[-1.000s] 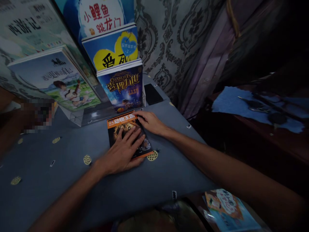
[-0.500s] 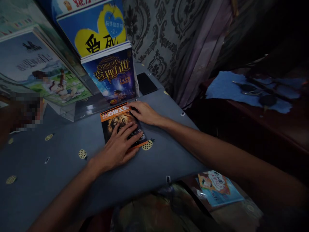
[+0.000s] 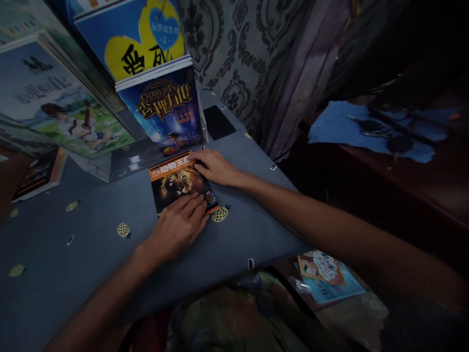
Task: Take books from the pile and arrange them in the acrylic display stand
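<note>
An animal book [image 3: 181, 182] with a lion on its black-and-orange cover lies flat on the table. My left hand [image 3: 183, 219] rests palm down across its lower edge, fingers stretched out and close together, with nothing gripped. At the book's upper right corner lies my right hand [image 3: 215, 167], its fingertips on the cover and the thumb held apart. Right behind the book stands a dark blue book with gold lettering [image 3: 164, 110] in a clear acrylic stand [image 3: 141, 159].
A blue-and-yellow book [image 3: 128, 36] and a picture book [image 3: 73, 107] stand behind. Left lies another book [image 3: 40, 176]; a black flat object [image 3: 219, 122] lies by the curtain [image 3: 234, 58]. Right, glasses [image 3: 417, 124] rest on blue cloth [image 3: 330, 127]. Below are booklets [image 3: 330, 281].
My left hand has slid down the cover toward the near edge and its fingers have drawn together, uncovering the lion's face. The right hand stays at the corner. The view has shifted slightly.
</note>
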{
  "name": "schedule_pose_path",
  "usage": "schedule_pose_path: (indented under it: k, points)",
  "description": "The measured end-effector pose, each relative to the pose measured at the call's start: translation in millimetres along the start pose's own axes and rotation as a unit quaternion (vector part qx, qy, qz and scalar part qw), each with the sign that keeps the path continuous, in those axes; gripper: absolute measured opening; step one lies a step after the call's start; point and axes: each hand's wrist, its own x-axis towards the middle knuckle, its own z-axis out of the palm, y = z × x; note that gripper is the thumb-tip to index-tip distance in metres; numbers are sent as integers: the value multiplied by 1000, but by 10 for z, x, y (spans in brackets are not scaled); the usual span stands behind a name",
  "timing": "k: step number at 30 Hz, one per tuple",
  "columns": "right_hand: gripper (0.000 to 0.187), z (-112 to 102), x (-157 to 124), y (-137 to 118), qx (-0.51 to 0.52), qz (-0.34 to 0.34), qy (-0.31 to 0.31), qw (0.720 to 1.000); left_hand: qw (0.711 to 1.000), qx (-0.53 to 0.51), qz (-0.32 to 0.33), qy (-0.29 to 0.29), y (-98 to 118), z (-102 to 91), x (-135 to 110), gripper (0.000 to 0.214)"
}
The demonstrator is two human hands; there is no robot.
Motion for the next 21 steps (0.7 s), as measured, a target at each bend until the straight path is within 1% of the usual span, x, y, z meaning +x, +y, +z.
schedule_pose_path:
  k: [9, 13, 17, 21]
  points:
    - [34, -8, -2, -10, -10, -4, 2, 1000, 1000, 1, 17, 4, -16, -26, 22, 31]
    - [32, -13, -11, -18, -21, -9, -4, 1000, 1000, 12, 4, -4, 17, 1, -31, 31]
    - [31, -8, -48, -67, -48, -25, -16, 998, 999, 6, -13, -37, 37, 6, -194, 40]
    - [32, -38, -75, -147, -94, -26, -33, 995, 997, 2, -58, -57, 54, -81, -466, 44]
